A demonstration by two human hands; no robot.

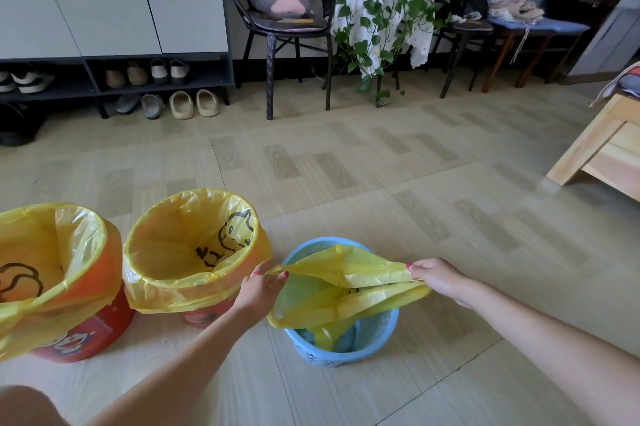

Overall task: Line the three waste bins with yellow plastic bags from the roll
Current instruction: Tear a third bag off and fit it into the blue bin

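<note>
We stretch a yellow bag (349, 290) over the blue bin (343, 349) on the floor (381, 166) at near centre, our left hand (259, 290) pinching its left edge and our right hand (438, 278) gripping its right edge, the bag's mouth pulled wide across the rim and its body hanging inside. To the left, just beside it, stand two red bins (204, 316) (83, 335), each lined in yellow.

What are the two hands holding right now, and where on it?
Both hold the yellow bag over the blue bin: left hand and right hand at opposite mouth edges.
</note>
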